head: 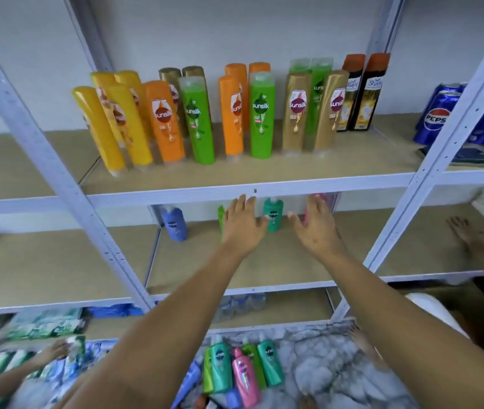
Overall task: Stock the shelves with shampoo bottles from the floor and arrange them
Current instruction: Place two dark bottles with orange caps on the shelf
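Two bare hands reach into the middle shelf (235,278) at frame centre, left hand (242,224) and right hand (316,228) with fingers spread, holding nothing. A teal shampoo bottle (273,215) stands between them. More glossy plastic bottles (242,370) lie on the marbled floor (332,364) below.

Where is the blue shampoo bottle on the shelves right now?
The blue shampoo bottle stands on the middle shelf, at its back left corner, left of the left hand.
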Demonstrator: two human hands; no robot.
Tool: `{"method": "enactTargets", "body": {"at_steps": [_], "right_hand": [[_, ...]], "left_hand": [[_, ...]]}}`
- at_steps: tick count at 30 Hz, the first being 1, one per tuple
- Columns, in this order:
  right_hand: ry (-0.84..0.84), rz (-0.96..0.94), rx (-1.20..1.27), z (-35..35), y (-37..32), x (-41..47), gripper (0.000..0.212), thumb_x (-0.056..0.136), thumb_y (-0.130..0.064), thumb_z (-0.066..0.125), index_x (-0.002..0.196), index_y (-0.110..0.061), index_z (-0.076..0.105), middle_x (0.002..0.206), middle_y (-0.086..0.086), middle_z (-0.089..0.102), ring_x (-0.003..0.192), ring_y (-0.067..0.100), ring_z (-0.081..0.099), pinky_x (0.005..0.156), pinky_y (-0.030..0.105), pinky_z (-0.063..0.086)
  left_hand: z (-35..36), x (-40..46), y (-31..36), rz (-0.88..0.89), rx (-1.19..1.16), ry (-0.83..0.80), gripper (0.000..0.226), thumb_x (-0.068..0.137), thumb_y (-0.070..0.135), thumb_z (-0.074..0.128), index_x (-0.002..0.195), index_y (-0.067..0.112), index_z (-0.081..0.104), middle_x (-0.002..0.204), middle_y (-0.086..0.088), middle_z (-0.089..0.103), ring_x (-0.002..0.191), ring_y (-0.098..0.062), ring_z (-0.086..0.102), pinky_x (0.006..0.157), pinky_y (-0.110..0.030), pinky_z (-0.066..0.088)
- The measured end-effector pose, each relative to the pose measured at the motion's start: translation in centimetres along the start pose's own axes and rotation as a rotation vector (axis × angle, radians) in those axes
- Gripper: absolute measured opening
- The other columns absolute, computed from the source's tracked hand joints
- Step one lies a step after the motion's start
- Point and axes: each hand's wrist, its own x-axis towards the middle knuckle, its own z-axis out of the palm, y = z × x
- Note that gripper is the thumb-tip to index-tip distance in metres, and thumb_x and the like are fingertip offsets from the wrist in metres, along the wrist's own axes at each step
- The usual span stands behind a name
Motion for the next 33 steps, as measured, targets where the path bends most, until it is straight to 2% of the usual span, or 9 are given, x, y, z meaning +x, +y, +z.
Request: {"method": "enactTargets", "body": {"at_steps": [6, 14, 19, 22, 25, 29, 31, 33], "right_hand": [[-0.217, -0.005, -0.03, 6.7, -0.8, -7.0, 0.066, 0.095, -0.042, 0.049, 0.145, -0.004, 0.029, 0.152, 0.022, 0.027, 0.141, 0.034, 0.024, 0.115, 0.042, 0.019], [-0.552, -0.054, -0.109, 15.8, 1.1, -13.5, 0.061, 0.094, -0.042, 0.049, 0.139, -0.004, 0.037, 0.143, 0.017, 0.04, 0.132, 0.033, 0.037, 0.106, 0.039, 0.033], [-0.75, -0.087, -0.19, 21.8, 3.5, -17.9, 0.064, 0.094, -0.046, 0.047, 0.143, -0.006, 0.035, 0.146, 0.016, 0.038, 0.135, 0.03, 0.034, 0.108, 0.039, 0.031], [-0.817, -0.126, -0.203, 26.5, 4.9, -20.9, 0.061, 0.091, -0.047, 0.051, 0.139, -0.012, 0.04, 0.136, 0.013, 0.047, 0.126, 0.031, 0.043, 0.1, 0.038, 0.038], [-0.908, -0.141, -0.241, 32.2, 6.9, -24.1, 0.062, 0.091, -0.048, 0.049, 0.138, -0.009, 0.04, 0.135, 0.013, 0.047, 0.124, 0.031, 0.044, 0.098, 0.038, 0.039], [-0.997, -0.164, -0.259, 41.5, 10.0, -28.6, 0.058, 0.088, -0.046, 0.052, 0.129, -0.004, 0.048, 0.122, 0.016, 0.053, 0.116, 0.035, 0.049, 0.091, 0.041, 0.043], [-1.014, -0.163, -0.251, 47.0, 12.0, -30.9, 0.057, 0.085, -0.045, 0.054, 0.122, -0.002, 0.053, 0.115, 0.017, 0.056, 0.11, 0.037, 0.053, 0.087, 0.043, 0.046], [-1.05, -0.172, -0.291, 52.5, 14.0, -32.9, 0.059, 0.086, -0.048, 0.053, 0.126, -0.005, 0.05, 0.121, 0.015, 0.054, 0.114, 0.034, 0.051, 0.091, 0.041, 0.045]], "left_hand": [[2.2, -8.6, -6.4, -0.191, -0.033, -0.169, 0.065, 0.094, 0.039, 0.046, 0.149, 0.012, 0.023, 0.158, -0.01, 0.017, 0.146, -0.027, 0.011, 0.119, -0.042, 0.01], [6.2, -18.1, -13.1, -0.478, -0.025, -0.285, 0.061, 0.096, 0.038, 0.046, 0.147, 0.011, 0.027, 0.155, -0.011, 0.022, 0.145, -0.028, 0.015, 0.118, -0.042, 0.016], [10.9, -23.8, -16.8, -0.651, -0.026, -0.347, 0.058, 0.094, 0.037, 0.049, 0.144, 0.01, 0.033, 0.15, -0.011, 0.032, 0.139, -0.03, 0.026, 0.112, -0.04, 0.023], [14.8, -27.3, -19.8, -0.743, -0.036, -0.354, 0.057, 0.092, 0.037, 0.052, 0.139, 0.009, 0.039, 0.145, -0.013, 0.04, 0.135, -0.032, 0.033, 0.11, -0.04, 0.028], [19.3, -30.7, -23.4, -0.812, -0.045, -0.355, 0.048, 0.091, 0.037, 0.054, 0.13, 0.009, 0.047, 0.134, -0.012, 0.049, 0.127, -0.032, 0.041, 0.102, -0.039, 0.032], [27.0, -34.8, -29.7, -0.906, -0.046, -0.404, 0.053, 0.09, 0.035, 0.053, 0.136, 0.011, 0.043, 0.138, -0.01, 0.047, 0.128, -0.03, 0.039, 0.103, -0.039, 0.029], [31.8, -37.1, -33.5, -0.943, -0.057, -0.425, 0.052, 0.089, 0.035, 0.054, 0.132, 0.008, 0.045, 0.131, -0.012, 0.05, 0.122, -0.032, 0.043, 0.1, -0.04, 0.033], [36.7, -39.7, -37.2, -0.984, -0.061, -0.449, 0.052, 0.087, 0.035, 0.056, 0.13, 0.007, 0.046, 0.125, -0.013, 0.053, 0.117, -0.033, 0.046, 0.096, -0.041, 0.036]]}}
